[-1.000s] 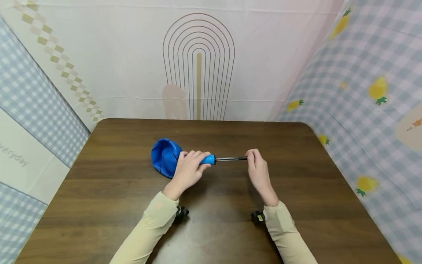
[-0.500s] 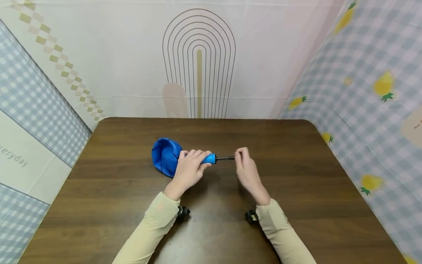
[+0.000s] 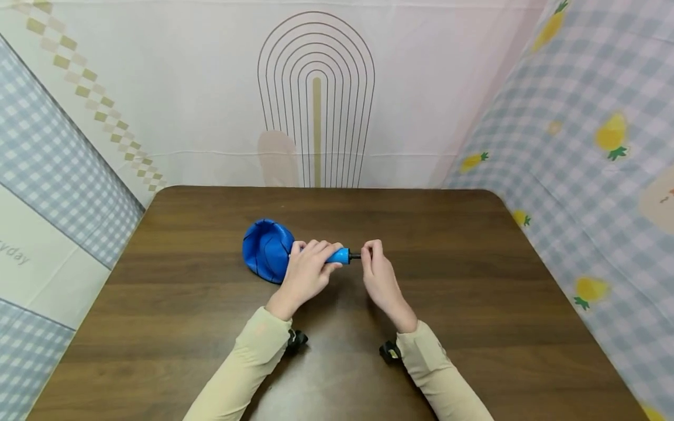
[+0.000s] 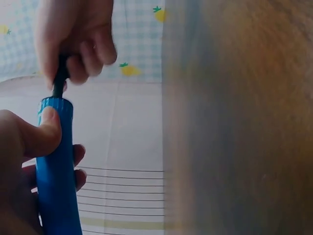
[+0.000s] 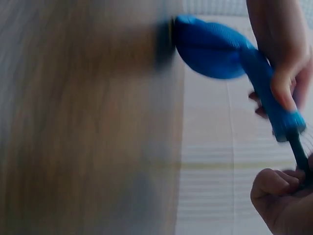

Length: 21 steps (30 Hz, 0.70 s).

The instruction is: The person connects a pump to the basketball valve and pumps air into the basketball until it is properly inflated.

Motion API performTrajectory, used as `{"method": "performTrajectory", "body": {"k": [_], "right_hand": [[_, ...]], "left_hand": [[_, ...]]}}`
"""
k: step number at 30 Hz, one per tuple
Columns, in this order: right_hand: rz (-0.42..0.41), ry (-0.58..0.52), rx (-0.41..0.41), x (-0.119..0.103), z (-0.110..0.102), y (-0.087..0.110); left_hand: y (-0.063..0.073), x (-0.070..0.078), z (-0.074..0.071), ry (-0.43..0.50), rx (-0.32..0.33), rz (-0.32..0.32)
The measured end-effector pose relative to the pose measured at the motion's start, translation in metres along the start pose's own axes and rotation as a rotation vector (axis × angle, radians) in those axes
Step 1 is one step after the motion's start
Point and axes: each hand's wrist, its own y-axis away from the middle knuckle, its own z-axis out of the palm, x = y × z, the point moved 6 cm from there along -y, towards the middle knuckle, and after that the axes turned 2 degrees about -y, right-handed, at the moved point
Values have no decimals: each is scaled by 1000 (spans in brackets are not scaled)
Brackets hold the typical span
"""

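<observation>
A blue hand pump (image 3: pixel 340 256) lies roughly level above the table in the head view. My left hand (image 3: pixel 307 273) wraps round its barrel, thumb along the side near the collar in the left wrist view. At the pump's left end sits a caved-in blue ball (image 3: pixel 265 252) with black seam lines, its join to the pump hidden behind my left hand. My right hand (image 3: pixel 380 282) pinches the black end of the pump's rod (image 3: pixel 356 255), fingers curled over it. Only a short length of rod shows between the collar and those fingers.
Everything is over a brown wood-grain table (image 3: pixel 463 280). A white printed cloth (image 3: pixel 210 88) hangs behind its far edge, and blue checked cloth (image 3: pixel 553 193) with a pineapple print hangs on the right. Black wrist cameras (image 3: pixel 389 352) sit under both cuffs.
My right hand has moved left toward my left hand, pushing the rod into the barrel so much less of it shows. My left hand and the ball have stayed nearly in place.
</observation>
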Motion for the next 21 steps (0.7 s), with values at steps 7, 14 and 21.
{"method": "performTrajectory", "body": {"k": [7,14,21], "right_hand": [[82,-24,116,17,-37,-3],[21,-29,102,-4,-5,-3],[-28,18,81,-7,-17,-6]], "left_hand": [[-1,-8,-13,-4,32,-31],[-4,3,-6,3,50,-12],[-4,-1,-10,1,67,-3]]}}
